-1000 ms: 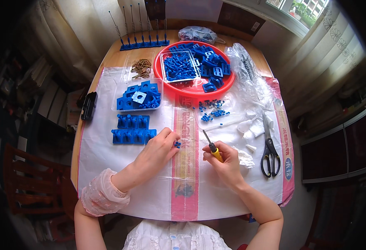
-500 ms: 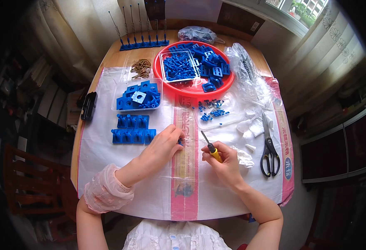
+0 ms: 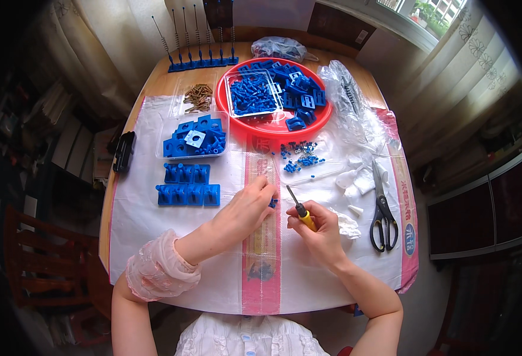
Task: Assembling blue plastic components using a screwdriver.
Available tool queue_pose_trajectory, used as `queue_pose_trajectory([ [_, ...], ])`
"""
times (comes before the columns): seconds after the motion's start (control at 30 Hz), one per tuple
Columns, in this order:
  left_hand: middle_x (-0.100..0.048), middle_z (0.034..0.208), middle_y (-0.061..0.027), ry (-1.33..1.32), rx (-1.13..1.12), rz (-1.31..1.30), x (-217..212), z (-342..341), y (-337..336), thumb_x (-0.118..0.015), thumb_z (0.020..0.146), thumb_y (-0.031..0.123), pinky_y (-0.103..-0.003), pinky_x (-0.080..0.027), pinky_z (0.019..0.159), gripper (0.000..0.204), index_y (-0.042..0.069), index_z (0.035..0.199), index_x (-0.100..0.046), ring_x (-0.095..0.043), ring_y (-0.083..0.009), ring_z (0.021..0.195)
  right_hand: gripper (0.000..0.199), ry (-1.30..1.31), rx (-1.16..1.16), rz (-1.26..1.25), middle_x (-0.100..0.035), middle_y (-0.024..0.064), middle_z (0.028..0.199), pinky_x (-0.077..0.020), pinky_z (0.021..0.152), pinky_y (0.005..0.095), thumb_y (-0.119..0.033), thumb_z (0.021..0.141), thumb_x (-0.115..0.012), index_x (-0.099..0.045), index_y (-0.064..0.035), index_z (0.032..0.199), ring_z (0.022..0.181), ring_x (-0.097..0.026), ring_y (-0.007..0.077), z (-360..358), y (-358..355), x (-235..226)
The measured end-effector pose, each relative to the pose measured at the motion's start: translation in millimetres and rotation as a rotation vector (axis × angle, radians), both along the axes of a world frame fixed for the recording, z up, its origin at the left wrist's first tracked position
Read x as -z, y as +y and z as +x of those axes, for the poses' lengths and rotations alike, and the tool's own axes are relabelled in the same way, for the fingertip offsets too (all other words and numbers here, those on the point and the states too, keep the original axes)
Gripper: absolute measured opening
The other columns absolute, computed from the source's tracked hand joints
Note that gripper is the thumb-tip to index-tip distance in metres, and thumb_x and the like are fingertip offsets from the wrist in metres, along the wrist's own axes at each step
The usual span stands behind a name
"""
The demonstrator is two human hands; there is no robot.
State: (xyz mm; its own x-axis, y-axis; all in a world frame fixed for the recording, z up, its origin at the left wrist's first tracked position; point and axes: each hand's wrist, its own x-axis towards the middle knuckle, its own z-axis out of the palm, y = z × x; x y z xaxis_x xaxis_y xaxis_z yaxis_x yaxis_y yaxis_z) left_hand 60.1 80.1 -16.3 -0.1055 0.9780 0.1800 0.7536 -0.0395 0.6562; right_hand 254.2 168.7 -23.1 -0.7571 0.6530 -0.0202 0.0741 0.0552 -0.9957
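My left hand [image 3: 246, 210] rests near the middle of the worktop [image 3: 154, 89], its fingers curled and pinched on a small blue plastic part [image 3: 271, 203] that peeks out at the fingertips, right on the pink stripe of the white woven sheet [image 3: 148, 225] covering the surface. A frilly pink sleeve cover [image 3: 159, 274] wraps that forearm. My right hand [image 3: 320, 234] sits just to the right, closed around the yellow handle of a small screwdriver [image 3: 299, 209], whose dark shaft slants up and left so the tip stands close to the blue part; whether it touches, I cannot tell.

Left of my left hand lie two rows of assembled blue blocks [image 3: 188, 185], and beyond them a clear tray of blue square pieces [image 3: 194, 139]. Farther off stands a red round basin [image 3: 273, 121] filled with more blue parts, with a clear box of small blue pieces set inside it. Between the basin and my hands lies a scatter of tiny blue and white bits [image 3: 299, 155]. To the right, black-handled scissors [image 3: 383, 207] lie with the blades pointing away from me, beside some white scraps [image 3: 356, 181]. At the far left edge a blue rack with upright springs [image 3: 198, 44] stands, with a heap of brown screws [image 3: 198, 97] nearer, and a black object [image 3: 123, 151] lies at the left edge of the sheet.
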Motion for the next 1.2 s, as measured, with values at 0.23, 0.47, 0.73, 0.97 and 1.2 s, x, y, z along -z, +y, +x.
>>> queue_pose_trajectory([
  [0.23, -0.059, 0.101, -0.0162, 0.038, -0.055, 0.056, -28.5, -25.0, 3.8, -0.067, 0.086, -0.002, -0.039, -0.055, 0.078, 0.012, -0.002, 0.099, -0.066, -0.067, -0.0321, 0.086, 0.011, 0.095, 0.082, -0.033, -0.069, 0.0016, 0.086, -0.0510, 0.071, 0.0207, -0.002, 0.093, -0.069, -0.068, 0.0009, 0.103, 0.083, -0.066, 0.0060, -2.3, -3.5, -2.0],
  [0.47, -0.066, 0.097, -0.0158, 0.194, -0.090, 0.160, -11.2, -24.5, 57.4, -0.069, 0.085, 0.000, -0.042, -0.054, 0.082, 0.012, -0.001, 0.096, -0.072, -0.068, -0.0344, 0.091, 0.010, 0.128, 0.190, -0.033, -0.069, 0.0037, 0.087, -0.0521, 0.070, 0.0211, -0.002, 0.094, -0.068, -0.066, 0.0017, 0.103, 0.081, -0.068, 0.0088, 0.4, 1.2, -12.1],
  [0.73, -0.066, 0.095, -0.0180, 0.293, -0.132, 0.057, 4.1, -10.3, 82.0, -0.068, 0.084, 0.004, -0.045, -0.053, 0.086, 0.013, -0.002, 0.096, -0.072, -0.067, -0.0354, 0.096, 0.010, 0.166, 0.120, -0.036, -0.068, 0.0016, 0.087, -0.0495, 0.069, 0.0197, -0.001, 0.094, -0.068, -0.067, 0.0005, 0.104, 0.082, -0.065, 0.0058, 0.0, -2.3, -8.8],
  [0.97, -0.065, 0.094, -0.0201, 0.311, -0.130, 0.034, 4.4, -10.4, 84.6, -0.067, 0.083, 0.002, -0.047, -0.053, 0.085, 0.009, -0.004, 0.090, -0.068, -0.066, -0.0385, 0.094, 0.010, 0.144, 0.106, -0.040, -0.068, 0.0020, 0.088, -0.0510, 0.071, 0.0202, -0.001, 0.093, -0.068, -0.067, 0.0012, 0.103, 0.083, -0.066, 0.0067, -0.1, -1.7, -8.1],
  [1.2, -0.063, 0.094, -0.0201, 0.302, -0.127, 0.130, 11.9, -10.7, 80.4, -0.065, 0.085, 0.003, -0.048, -0.051, 0.084, 0.011, -0.003, 0.094, -0.063, -0.065, -0.0396, 0.093, 0.010, 0.140, 0.094, -0.040, -0.069, 0.0028, 0.090, -0.0530, 0.074, 0.0214, 0.000, 0.093, -0.068, -0.066, 0.0022, 0.103, 0.084, -0.067, 0.0084, -0.6, -1.8, -5.6],
])
